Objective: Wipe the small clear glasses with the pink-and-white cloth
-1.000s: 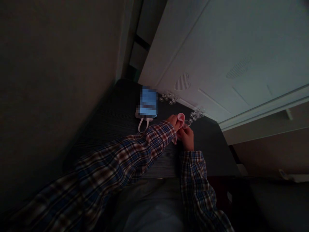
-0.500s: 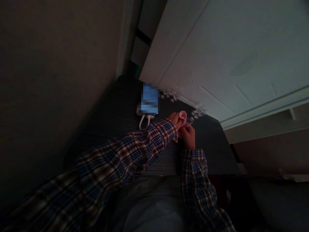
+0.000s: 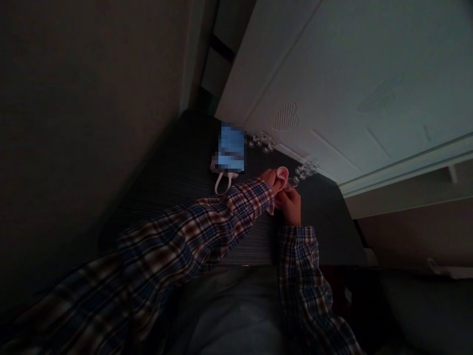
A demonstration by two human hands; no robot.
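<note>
A pink, curled, soft-looking piece [image 3: 283, 177] is gripped by my left hand [image 3: 271, 179], whose fingers are wrapped round it. Just below and to the right, my right hand [image 3: 290, 203] is closed, its fingertips pinched against the lower side of the pink piece. What those fingertips hold is too small and dark to make out. A pink flap hangs under the hands, near my left cuff. Right beside the hands, at their upper right, lies a cluster of clear plastic pieces [image 3: 306, 169].
On the dark table [image 3: 158, 187], a lit, blurred phone-like screen [image 3: 232, 148] stands with a pale loop [image 3: 223, 184] below it. More clear pieces [image 3: 263, 141] lie along the white panel [image 3: 332, 98] with embossed hearts. A wall rises at the left.
The whole view has shifted slightly. Both hands keep nearly the same pose around the pink piece, which is turned a little.
</note>
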